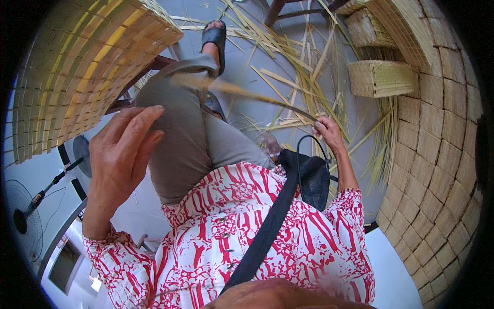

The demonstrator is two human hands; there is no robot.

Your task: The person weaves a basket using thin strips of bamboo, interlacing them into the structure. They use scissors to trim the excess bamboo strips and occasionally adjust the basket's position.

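Observation:
My right hand [330, 133] is closed around one end of a long, thin plant strip [287, 105], which looks like split bamboo. From there the strip runs up and to the left above my knees, its far part blurred. My left hand [123, 150] is raised near my trouser leg, with thumb and fingers apart and nothing visible between them. Beyond the left hand stands a large woven panel [85, 73] of yellow-green strips. A black shoulder bag [314, 181] hangs at my side below the right hand.
Loose strips [305, 73] litter the grey floor [247, 71]. On the right, woven boxes [380, 79] stand by a tall stack of woven pieces [436, 154]. Behind the left arm are electric fans [23, 216]. A dark wooden stool [285, 13] is at the top.

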